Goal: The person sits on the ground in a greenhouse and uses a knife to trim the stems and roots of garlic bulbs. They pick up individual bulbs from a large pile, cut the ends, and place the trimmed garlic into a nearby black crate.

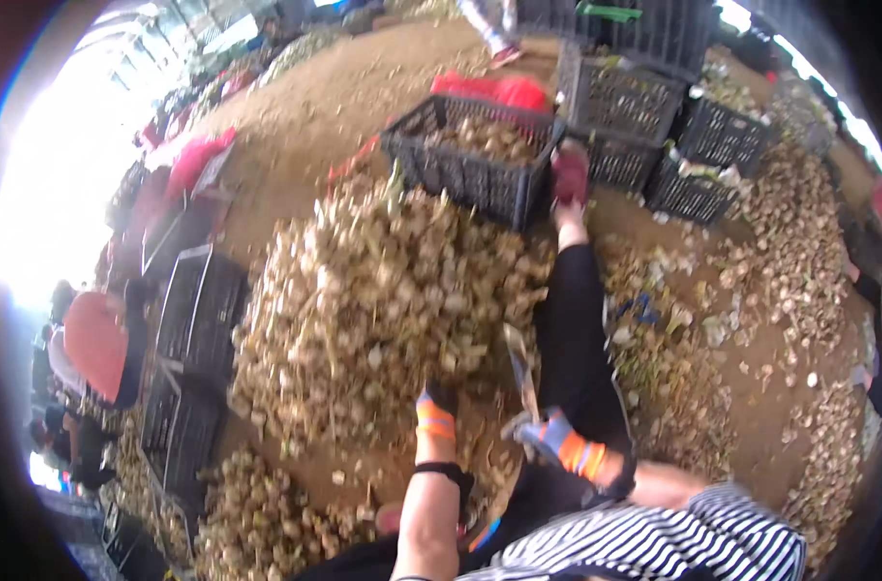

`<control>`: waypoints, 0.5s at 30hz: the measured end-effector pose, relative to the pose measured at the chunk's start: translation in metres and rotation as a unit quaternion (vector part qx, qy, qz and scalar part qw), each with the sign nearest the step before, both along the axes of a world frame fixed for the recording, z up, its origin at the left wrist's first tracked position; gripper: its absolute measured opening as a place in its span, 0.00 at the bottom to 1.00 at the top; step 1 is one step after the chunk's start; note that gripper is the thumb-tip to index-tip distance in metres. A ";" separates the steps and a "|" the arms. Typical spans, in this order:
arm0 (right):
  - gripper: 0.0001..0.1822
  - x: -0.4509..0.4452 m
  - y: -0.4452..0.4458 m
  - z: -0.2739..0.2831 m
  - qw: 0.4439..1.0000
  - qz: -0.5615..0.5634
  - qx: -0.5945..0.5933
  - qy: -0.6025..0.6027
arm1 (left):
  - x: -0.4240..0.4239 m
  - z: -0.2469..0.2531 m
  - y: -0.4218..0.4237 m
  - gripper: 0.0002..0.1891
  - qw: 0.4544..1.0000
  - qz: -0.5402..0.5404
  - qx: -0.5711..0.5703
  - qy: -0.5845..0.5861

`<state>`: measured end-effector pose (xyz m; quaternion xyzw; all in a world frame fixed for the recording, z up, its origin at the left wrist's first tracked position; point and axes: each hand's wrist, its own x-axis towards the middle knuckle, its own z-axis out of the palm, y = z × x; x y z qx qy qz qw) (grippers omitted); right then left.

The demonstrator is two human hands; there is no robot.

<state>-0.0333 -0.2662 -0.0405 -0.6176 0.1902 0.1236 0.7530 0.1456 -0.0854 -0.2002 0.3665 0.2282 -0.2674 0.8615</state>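
Note:
A large heap of garlic bulbs with dry stalks [368, 305] lies on the dirt floor before me. My left hand [438, 410], in a glove with an orange cuff, is at the heap's near edge; its fingers are dark and blurred, and what they touch is hidden. To its right, my right hand [550, 436], in a grey and orange glove, is closed on the handle of a knife [521, 367], whose broad blade points up and away, beside my outstretched leg in black trousers [573, 327].
Beyond the heap stands a black plastic crate [470, 171] holding garlic. Stacked crates [622, 102] rise behind my foot. More black crates [194, 312] stand at left, near a person in a pink top [96, 345]. Other garlic piles [256, 516] lie nearer left and far right.

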 end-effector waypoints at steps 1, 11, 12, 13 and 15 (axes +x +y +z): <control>0.11 -0.001 -0.001 0.007 1.000 0.008 -0.004 -0.012 | 0.005 -0.011 -0.002 0.21 0.999 0.028 0.020 -0.013; 0.10 -0.010 -0.030 0.027 0.999 -0.031 0.007 0.042 | -0.009 0.061 -0.026 0.15 0.990 0.027 -0.123 -0.059; 0.10 -0.008 -0.024 0.033 0.999 -0.021 0.032 0.026 | -0.016 0.059 -0.009 0.12 0.995 0.089 -0.042 -0.021; 0.09 -0.009 -0.024 0.038 1.000 -0.019 0.017 0.013 | -0.028 0.078 -0.006 0.12 0.996 0.068 0.015 -0.053; 0.09 -0.003 -0.019 0.034 0.997 0.011 -0.058 -0.049 | -0.055 0.121 0.009 0.13 0.984 0.035 0.132 -0.113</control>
